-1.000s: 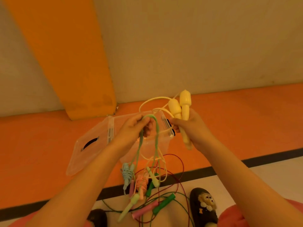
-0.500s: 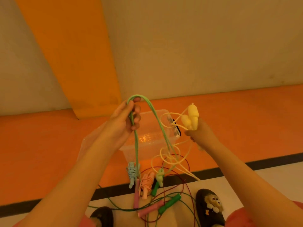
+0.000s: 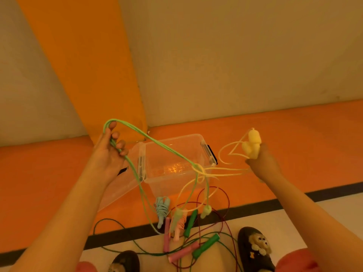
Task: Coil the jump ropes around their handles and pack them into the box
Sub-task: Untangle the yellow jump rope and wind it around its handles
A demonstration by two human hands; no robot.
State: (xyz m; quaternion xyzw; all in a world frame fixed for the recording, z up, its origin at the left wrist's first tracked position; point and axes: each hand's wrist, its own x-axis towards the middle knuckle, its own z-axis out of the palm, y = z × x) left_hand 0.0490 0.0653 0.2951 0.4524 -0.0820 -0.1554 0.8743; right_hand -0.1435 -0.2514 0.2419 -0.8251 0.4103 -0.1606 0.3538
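Observation:
My left hand (image 3: 110, 152) is raised at the left and grips a doubled light green rope (image 3: 157, 143), which loops over my fingertips. My right hand (image 3: 263, 163) grips two yellow handles (image 3: 252, 143) upright at the right. Their yellow rope (image 3: 222, 170) runs left and is tangled with the green rope in a knot (image 3: 198, 168) over the clear plastic box (image 3: 176, 154). Light green handles (image 3: 205, 211) dangle below the knot. A coiled blue rope (image 3: 162, 209), a coiled pink rope (image 3: 179, 222), loose pink handles (image 3: 183, 254) and green handles (image 3: 205, 245) lie on the floor.
The box lid (image 3: 117, 185) leans at the box's left side. Dark red and dark green ropes sprawl over the floor by my two dark slippers (image 3: 255, 250). A black stripe (image 3: 314, 195) divides the orange floor from the pale floor. An orange pillar (image 3: 88, 65) stands behind.
My hands have pulled apart: the left rose and went left with the green rope, the right moved right with the yellow handles. The ropes are now taut at the knot.

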